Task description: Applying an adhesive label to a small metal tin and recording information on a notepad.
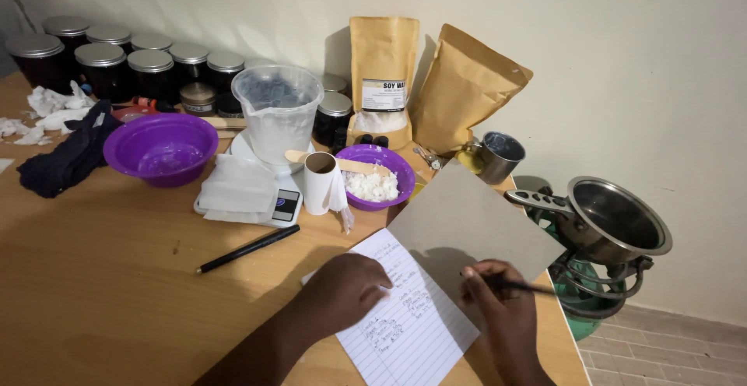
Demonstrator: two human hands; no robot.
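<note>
Far out beyond the fingers of the left hand [346,289], at the table's left end, lies a crumpled dark cloth [68,156] with wads of white tissue [48,106] behind it. Metal-lidded dark glass jars [101,65] stand in rows against the wall. Nearer is a glossy purple plastic bowl [162,149], round and shallow. Next comes a flat white scale [268,203] draped with a folded white sheet and carrying a cloudy plastic measuring jug [278,110]. A slim black pen [247,249] lies on the wooden table [101,293], just up and left of the left fingertips.

The left hand rests palm down on a sheet of lined white paper [408,320] with handwriting on it, fingers together and curled, pressing the sheet flat. Beyond its knuckles stand a cardboard tissue roll [319,182] and a second purple bowl [377,176] holding lumpy white flakes, with a flat wooden stick across its rim.

A smooth grey card [467,219] overlaps the lined paper's right corner, between the two hands. Two kraft-paper pouches [424,82] lean on the wall behind it.

The right hand [502,300] has its fingers pinched on a thin dark pen [517,285], at the grey card's lower edge. Past these fingers, a small steel cup [498,155] sits on the table, and a shiny steel saucepan [611,219] stands on a wire stand off the table's edge.
</note>
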